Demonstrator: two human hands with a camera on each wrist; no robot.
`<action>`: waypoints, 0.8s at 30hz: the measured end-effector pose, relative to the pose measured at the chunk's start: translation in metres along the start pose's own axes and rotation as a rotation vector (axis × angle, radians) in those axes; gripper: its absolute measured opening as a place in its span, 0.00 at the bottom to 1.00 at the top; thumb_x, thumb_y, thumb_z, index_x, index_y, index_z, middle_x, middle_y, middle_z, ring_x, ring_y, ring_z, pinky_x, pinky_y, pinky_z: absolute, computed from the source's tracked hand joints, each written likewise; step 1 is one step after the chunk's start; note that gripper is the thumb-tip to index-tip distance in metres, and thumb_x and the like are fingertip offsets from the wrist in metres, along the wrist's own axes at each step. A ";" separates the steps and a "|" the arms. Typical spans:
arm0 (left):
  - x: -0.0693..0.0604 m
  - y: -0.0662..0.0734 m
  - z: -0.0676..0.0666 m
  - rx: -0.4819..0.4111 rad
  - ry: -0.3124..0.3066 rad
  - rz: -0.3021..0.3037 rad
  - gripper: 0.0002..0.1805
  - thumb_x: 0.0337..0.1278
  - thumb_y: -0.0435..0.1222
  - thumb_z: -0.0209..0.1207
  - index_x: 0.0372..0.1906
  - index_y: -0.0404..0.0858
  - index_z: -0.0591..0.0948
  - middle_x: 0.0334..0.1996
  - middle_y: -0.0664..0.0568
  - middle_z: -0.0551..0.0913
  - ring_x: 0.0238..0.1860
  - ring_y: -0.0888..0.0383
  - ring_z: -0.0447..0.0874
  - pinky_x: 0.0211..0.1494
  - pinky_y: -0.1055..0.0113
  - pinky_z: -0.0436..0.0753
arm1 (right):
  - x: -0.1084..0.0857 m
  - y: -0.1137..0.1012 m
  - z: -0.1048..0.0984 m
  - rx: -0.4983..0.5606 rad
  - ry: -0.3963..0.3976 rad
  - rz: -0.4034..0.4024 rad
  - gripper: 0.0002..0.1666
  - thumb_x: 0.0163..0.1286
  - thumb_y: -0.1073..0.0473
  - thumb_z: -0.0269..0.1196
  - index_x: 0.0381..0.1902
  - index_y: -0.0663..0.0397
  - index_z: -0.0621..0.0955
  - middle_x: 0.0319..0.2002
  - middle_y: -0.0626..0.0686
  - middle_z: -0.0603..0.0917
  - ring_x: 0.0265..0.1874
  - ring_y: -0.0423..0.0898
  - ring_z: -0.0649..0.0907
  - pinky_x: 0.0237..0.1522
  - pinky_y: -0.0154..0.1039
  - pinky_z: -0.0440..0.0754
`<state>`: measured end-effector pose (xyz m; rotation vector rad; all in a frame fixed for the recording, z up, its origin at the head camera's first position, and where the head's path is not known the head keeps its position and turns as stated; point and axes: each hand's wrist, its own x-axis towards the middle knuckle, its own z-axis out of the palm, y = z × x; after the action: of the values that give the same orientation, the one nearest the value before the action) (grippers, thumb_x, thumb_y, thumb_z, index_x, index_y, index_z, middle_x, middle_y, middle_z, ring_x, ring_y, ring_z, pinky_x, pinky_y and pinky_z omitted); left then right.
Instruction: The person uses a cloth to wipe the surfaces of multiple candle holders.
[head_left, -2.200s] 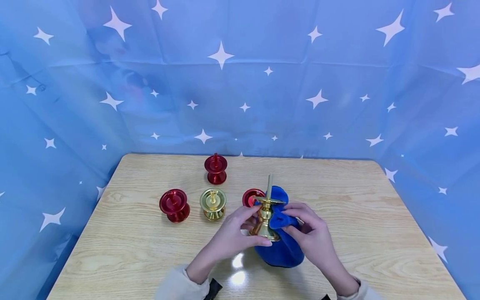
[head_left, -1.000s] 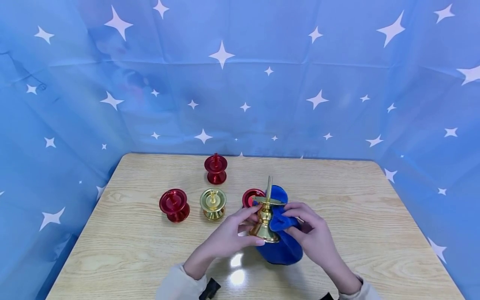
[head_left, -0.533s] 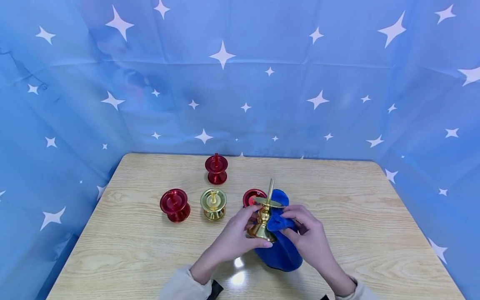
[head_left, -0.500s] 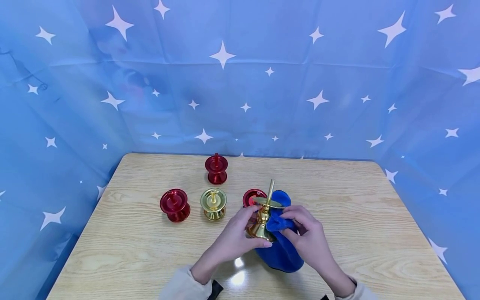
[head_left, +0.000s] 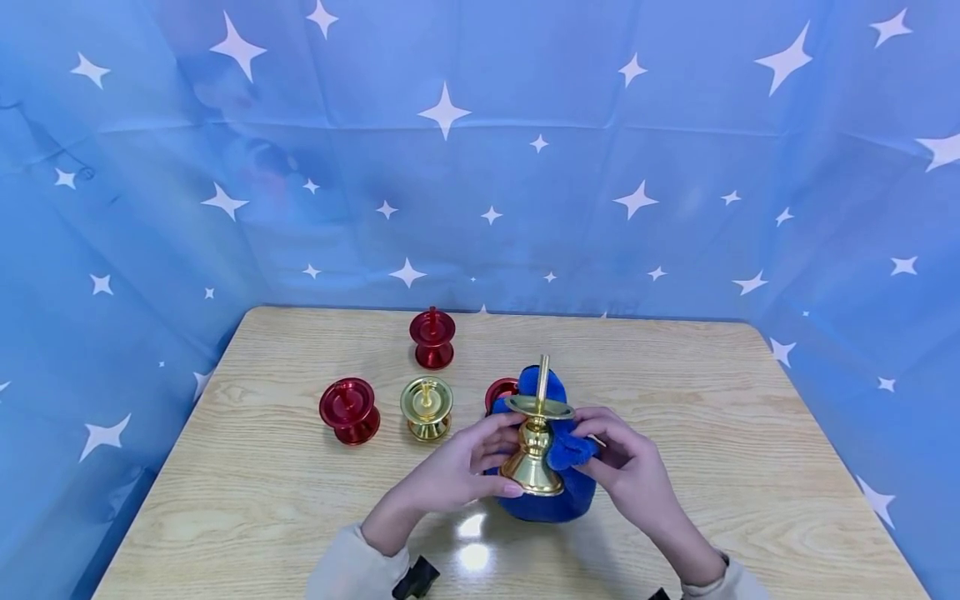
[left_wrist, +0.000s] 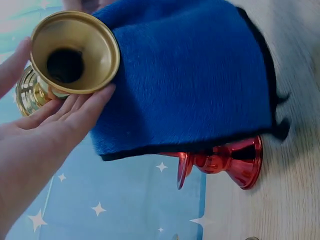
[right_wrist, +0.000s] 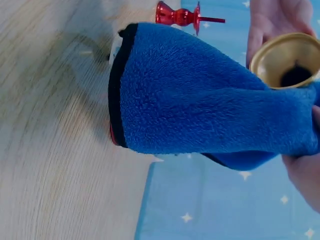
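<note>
A gold candlestick (head_left: 534,462), with a round drip plate and a thin upright tube, is held above the table in my left hand (head_left: 453,473). The left wrist view looks into its hollow base (left_wrist: 75,52), where my thumb and fingers grip either side. My right hand (head_left: 633,475) pinches a bunched part of a blue plush cloth (right_wrist: 200,107) with dark edging against the candlestick's right side. The rest of the cloth hangs below and behind, partly hiding a red candlestick (head_left: 498,392) that stands on the table.
To the left on the wooden table (head_left: 247,500) stand a shorter-looking gold candlestick (head_left: 426,404), a red candlestick (head_left: 349,408) and another red one (head_left: 432,337) near the back edge. A blue star-printed curtain (head_left: 480,175) surrounds the table's back and sides.
The gold candlestick has shifted slightly right and toward me. Behind it the hanging cloth has swung left and covers more of the red candlestick. Both hands keep their hold.
</note>
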<state>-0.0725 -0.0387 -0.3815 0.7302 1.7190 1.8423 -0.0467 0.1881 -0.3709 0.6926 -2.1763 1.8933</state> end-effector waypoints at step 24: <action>0.002 -0.003 0.001 -0.127 -0.015 0.051 0.38 0.47 0.21 0.61 0.65 0.28 0.57 0.58 0.37 0.65 0.59 0.49 0.65 0.58 0.63 0.71 | -0.002 -0.002 -0.001 -0.087 0.038 0.090 0.17 0.49 0.84 0.59 0.35 0.64 0.77 0.46 0.49 0.77 0.48 0.38 0.77 0.40 0.31 0.80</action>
<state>-0.0735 -0.0360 -0.3848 0.7399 1.5706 1.9554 -0.0445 0.1889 -0.3697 0.5474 -2.2865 1.8249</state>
